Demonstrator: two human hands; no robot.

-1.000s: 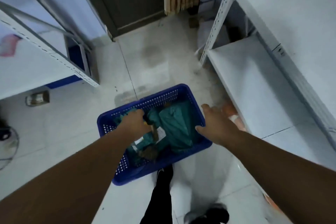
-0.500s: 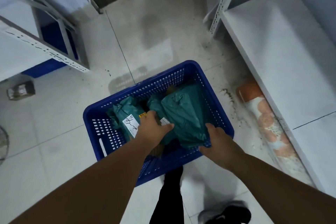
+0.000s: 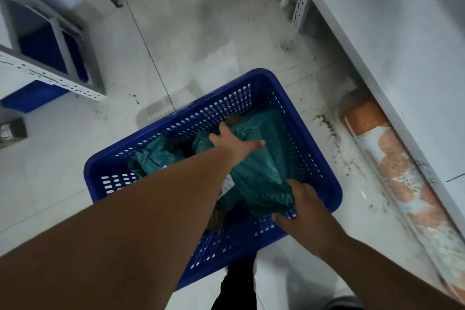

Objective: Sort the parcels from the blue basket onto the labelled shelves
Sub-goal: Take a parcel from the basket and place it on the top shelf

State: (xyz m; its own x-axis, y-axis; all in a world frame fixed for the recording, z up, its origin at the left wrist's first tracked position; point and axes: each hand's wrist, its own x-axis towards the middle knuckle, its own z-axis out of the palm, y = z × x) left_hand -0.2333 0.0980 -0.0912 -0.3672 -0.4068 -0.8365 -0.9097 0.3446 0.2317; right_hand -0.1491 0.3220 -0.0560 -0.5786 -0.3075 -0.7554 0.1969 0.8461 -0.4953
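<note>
The blue basket (image 3: 314,138) stands on the tiled floor in front of my feet, holding teal plastic parcels. A large teal parcel (image 3: 261,171) fills its right half. My right hand (image 3: 305,211) grips that parcel's near corner at the basket's front rim. My left hand (image 3: 232,145) lies spread flat on the parcel's far end, fingers apart. A smaller teal parcel (image 3: 156,156) sits in the basket's left half, partly hidden by my left forearm. A brown item peeks out at the basket's far side.
A white metal shelf (image 3: 402,45) runs along the right, with an orange-patterned roll (image 3: 392,173) on the floor beside it. Another white rack (image 3: 50,78) stands at the left over a blue bin (image 3: 32,98). A small box (image 3: 12,131) lies at the far left.
The camera has tilted further down. My left hand moved from the basket's middle up onto the large parcel's far end and spread out. My right hand kept its hold on the near corner.
</note>
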